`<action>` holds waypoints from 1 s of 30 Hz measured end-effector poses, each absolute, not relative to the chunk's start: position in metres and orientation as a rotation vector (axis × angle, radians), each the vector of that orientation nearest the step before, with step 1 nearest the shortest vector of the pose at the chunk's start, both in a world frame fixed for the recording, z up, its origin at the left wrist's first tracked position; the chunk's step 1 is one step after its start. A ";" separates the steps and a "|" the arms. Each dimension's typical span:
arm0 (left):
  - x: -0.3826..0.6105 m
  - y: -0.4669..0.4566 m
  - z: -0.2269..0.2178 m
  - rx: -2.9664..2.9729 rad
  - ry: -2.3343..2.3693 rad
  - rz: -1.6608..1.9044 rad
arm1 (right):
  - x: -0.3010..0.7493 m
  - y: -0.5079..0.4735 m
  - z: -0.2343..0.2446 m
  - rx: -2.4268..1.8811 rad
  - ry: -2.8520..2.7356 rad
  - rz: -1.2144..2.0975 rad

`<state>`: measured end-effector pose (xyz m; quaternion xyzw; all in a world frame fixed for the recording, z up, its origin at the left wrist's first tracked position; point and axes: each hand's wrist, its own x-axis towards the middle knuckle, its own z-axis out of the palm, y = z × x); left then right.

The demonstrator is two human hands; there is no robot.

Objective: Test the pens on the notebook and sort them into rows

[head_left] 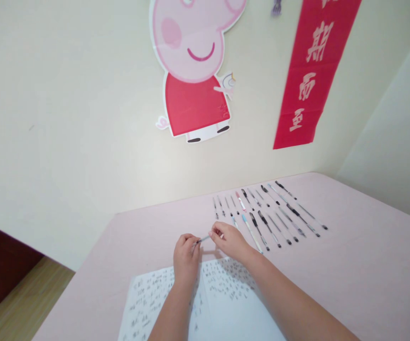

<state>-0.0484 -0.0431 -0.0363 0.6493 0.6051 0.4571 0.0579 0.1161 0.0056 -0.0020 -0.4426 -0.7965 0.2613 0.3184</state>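
Between my two hands is a slim pen (205, 238), held above the top edge of an open notebook (233, 317). My left hand (186, 255) is closed round its darker end. The fingertips of my right hand (228, 240) pinch the other end. Both pages of the notebook carry handwriting, and my forearms cover part of them. Just beyond my right hand lies a light blue pen (251, 232), and another blue-tipped pen (235, 221) is partly hidden behind that hand.
Several pens, many with black caps or grips, lie in two rows on the pink table (361, 265) at the right, among them a red and white pen (241, 201). Behind the table, a cartoon pig cutout (198, 104) and a red banner (311, 80) hang on the wall.
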 end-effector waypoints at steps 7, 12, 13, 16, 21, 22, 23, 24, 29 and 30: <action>-0.049 -0.043 -0.037 1.986 1.844 1.391 | 0.115 0.005 0.000 -1.162 -2.137 0.591; -0.049 -0.043 -0.036 1.980 1.825 1.373 | 0.115 0.005 -0.003 -1.220 -2.141 0.577; -0.048 -0.043 -0.036 1.974 1.824 1.374 | 0.115 0.005 -0.003 -1.235 -2.138 0.587; -0.048 -0.043 -0.036 1.953 1.833 1.385 | 0.116 0.004 -0.001 -1.242 -2.110 0.631; -0.048 -0.043 -0.036 1.947 1.833 1.374 | 0.116 0.004 0.000 -1.172 -2.139 0.657; -0.048 -0.044 -0.036 1.944 1.831 1.375 | 0.116 0.004 0.000 -1.176 -2.143 0.646; -0.048 -0.044 -0.036 1.943 1.829 1.375 | 0.116 0.004 0.000 -1.183 -2.145 0.634; -0.048 -0.044 -0.035 1.942 1.827 1.374 | 0.115 0.004 -0.001 -1.190 -2.146 0.621; -0.048 -0.045 -0.034 1.967 1.835 1.349 | 0.114 0.004 -0.002 -1.216 -2.150 0.572; -0.048 -0.045 -0.034 1.977 1.839 1.343 | 0.114 0.004 -0.003 -1.217 -2.149 0.565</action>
